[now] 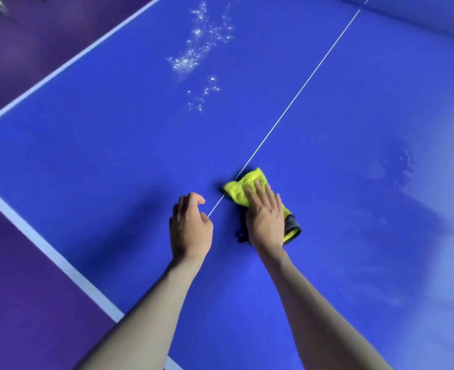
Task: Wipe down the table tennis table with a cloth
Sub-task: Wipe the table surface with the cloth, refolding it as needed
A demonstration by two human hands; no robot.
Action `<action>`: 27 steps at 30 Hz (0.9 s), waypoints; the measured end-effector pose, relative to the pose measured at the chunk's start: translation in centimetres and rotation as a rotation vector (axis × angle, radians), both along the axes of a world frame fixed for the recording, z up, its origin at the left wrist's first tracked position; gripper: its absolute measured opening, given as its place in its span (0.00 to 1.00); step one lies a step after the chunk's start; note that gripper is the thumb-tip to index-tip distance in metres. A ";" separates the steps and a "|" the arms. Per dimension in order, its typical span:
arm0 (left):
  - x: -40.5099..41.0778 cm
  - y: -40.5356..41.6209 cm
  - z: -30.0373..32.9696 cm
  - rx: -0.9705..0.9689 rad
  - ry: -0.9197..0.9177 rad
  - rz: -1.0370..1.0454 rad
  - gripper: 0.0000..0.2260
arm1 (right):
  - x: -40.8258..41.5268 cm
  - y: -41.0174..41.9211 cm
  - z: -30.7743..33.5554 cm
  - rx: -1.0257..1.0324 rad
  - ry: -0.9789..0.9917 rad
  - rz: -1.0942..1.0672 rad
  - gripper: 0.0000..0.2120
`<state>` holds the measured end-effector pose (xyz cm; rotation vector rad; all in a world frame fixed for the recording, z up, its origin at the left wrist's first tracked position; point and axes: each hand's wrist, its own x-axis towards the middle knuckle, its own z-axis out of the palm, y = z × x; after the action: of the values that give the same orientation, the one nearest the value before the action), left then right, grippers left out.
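The blue table tennis table (119, 156) fills the view, with a thin white centre line (295, 97) running from the near middle to the far right. A folded yellow cloth with a grey edge (240, 189) lies on the centre line. My right hand (264, 217) presses flat on the cloth with straight fingers. My left hand (190, 227) hovers just left of it, fingers loosely curled, holding nothing. White droplets or foam (198, 52) speckle the far half of the table. A faint wet smear (399, 166) shows at the right.
The table's white border (44, 244) runs along the near left edge and another white border (68, 62) along the far left. Beyond both lies purple floor (20, 303). At the right the table surface is washed out by glare.
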<state>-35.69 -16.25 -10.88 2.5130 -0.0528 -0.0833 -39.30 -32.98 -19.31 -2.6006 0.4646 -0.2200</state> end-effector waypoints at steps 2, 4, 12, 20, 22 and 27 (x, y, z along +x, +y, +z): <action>-0.5 -0.8 1.0 -0.030 -0.009 -0.022 0.14 | -4.2 2.3 0.0 0.011 -0.009 0.088 0.30; -1.3 -1.4 1.7 -0.058 -0.006 -0.037 0.14 | -8.1 3.9 0.1 0.009 0.009 0.171 0.28; -11.0 0.8 2.5 -0.036 -0.025 -0.147 0.15 | -20.9 4.3 0.9 0.167 0.062 0.208 0.31; -27.9 6.6 2.5 0.267 -0.140 -0.502 0.14 | -37.9 7.0 0.7 0.287 0.006 0.099 0.29; -31.9 7.3 2.6 0.262 -0.105 -0.517 0.14 | -41.4 8.1 1.6 0.300 0.038 0.074 0.27; -39.5 8.6 3.7 0.438 -0.174 -0.672 0.17 | -48.3 8.9 4.9 0.534 0.092 -0.049 0.25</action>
<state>-75.16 -7.67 -7.19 2.8110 -1.0494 -0.1609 -87.55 -24.04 -14.41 -2.0835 0.5354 0.0114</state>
